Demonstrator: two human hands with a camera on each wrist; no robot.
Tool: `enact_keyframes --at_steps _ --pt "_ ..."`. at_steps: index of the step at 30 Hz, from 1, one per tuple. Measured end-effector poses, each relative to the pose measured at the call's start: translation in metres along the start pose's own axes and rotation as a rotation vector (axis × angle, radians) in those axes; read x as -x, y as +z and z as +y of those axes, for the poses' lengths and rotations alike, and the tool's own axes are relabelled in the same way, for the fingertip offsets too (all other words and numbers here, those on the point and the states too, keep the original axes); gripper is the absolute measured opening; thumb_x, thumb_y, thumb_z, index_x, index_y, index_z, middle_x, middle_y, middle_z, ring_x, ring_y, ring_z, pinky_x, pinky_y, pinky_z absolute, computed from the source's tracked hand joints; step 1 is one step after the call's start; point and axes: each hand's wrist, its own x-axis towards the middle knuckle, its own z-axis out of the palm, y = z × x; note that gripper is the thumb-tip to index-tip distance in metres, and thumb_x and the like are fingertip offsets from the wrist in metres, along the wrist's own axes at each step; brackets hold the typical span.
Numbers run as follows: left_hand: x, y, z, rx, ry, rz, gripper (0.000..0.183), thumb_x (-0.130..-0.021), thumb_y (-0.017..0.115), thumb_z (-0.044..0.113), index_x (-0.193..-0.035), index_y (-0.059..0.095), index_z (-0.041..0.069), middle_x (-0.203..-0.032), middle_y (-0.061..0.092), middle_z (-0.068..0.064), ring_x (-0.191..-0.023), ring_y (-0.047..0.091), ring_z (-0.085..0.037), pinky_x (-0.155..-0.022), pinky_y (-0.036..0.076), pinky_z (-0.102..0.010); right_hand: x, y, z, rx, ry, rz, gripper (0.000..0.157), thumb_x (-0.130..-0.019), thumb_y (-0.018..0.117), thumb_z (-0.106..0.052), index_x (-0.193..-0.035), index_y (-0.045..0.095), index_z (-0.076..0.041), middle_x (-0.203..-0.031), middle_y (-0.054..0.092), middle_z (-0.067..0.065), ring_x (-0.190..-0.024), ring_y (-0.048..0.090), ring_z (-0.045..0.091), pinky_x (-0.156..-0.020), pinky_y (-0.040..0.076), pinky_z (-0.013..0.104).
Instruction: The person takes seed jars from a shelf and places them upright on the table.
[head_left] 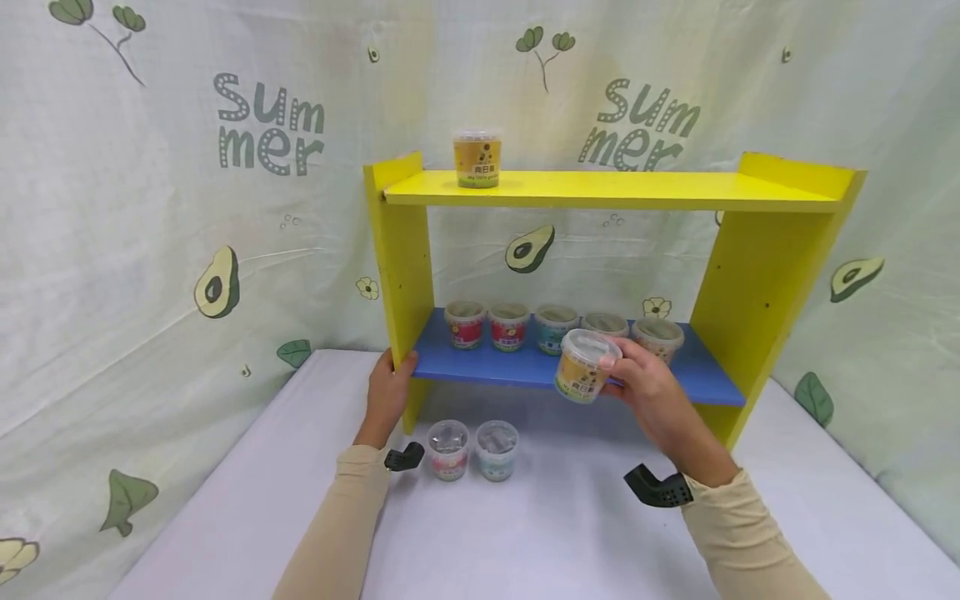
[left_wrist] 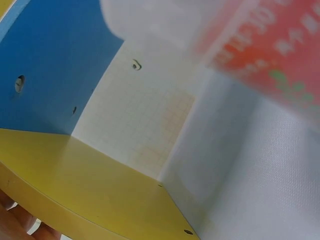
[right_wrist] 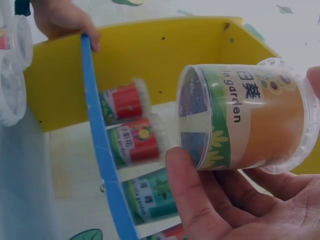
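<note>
My right hand (head_left: 651, 392) grips a clear-lidded plastic cup with an orange sunflower label (head_left: 581, 375), held in front of the blue shelf (head_left: 487, 367). In the right wrist view the same cup (right_wrist: 245, 117) lies on its side to the camera, fingers under it and thumb at the lid end. My left hand (head_left: 386, 392) holds the lower left side panel of the yellow shelf unit (head_left: 405, 283); in the left wrist view its fingers (left_wrist: 22, 220) show at the yellow panel's edge. Several cups, including a red-labelled cup (head_left: 466, 327) and a teal-labelled cup (head_left: 556, 332), stand in a row on the blue shelf.
One orange-labelled cup (head_left: 477, 160) stands at the left of the yellow top board (head_left: 600, 187). On the white table (head_left: 570, 533), a pink-labelled cup (head_left: 448, 454) and a pale blue-labelled cup (head_left: 497, 454) stand before the unit. A printed cloth (head_left: 300, 217) hangs behind.
</note>
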Motion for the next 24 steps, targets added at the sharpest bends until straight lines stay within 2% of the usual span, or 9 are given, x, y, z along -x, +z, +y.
enact_keyframes --at_steps 6,10,14,24 --pt "0.0 -0.002 0.001 0.006 0.024 0.011 0.058 -0.101 0.052 0.049 -0.138 0.05 0.004 -0.125 0.057 -0.017 -0.11 0.055 -0.034 -0.1 0.044 -0.055 0.002 0.005 0.005 0.005 0.036 -0.021 0.053 -0.106 0.044 -0.023 -0.148 0.034 0.007 -0.134 0.043 0.016 -0.114 0.052 0.026 -0.091 0.05 0.028" --pt "-0.002 -0.001 0.002 0.011 0.029 0.003 0.059 -0.1 0.053 0.05 -0.136 0.051 0.003 -0.122 0.058 -0.017 -0.107 0.055 -0.034 -0.098 0.044 -0.052 0.003 0.003 0.006 -0.006 0.036 -0.022 0.052 -0.106 0.044 -0.019 -0.148 0.033 0.009 -0.131 0.045 0.013 -0.113 0.052 0.023 -0.089 0.051 0.028" --pt "-0.004 -0.001 0.006 0.015 0.048 0.025 0.058 -0.1 0.053 0.049 -0.134 0.052 0.003 -0.12 0.058 -0.017 -0.105 0.056 -0.034 -0.097 0.045 -0.053 0.003 0.0 0.006 0.02 0.044 -0.025 0.052 -0.106 0.045 -0.022 -0.148 0.034 0.008 -0.13 0.046 0.012 -0.113 0.052 0.023 -0.089 0.051 0.028" --pt "-0.001 -0.001 0.003 -0.01 0.029 0.009 0.057 -0.101 0.052 0.049 -0.135 0.051 0.004 -0.123 0.058 -0.016 -0.109 0.056 -0.033 -0.1 0.045 -0.052 0.009 -0.003 0.018 0.087 0.123 0.005 0.053 -0.107 0.045 -0.026 -0.146 0.036 0.008 -0.129 0.049 0.014 -0.109 0.058 0.018 -0.089 0.051 0.027"
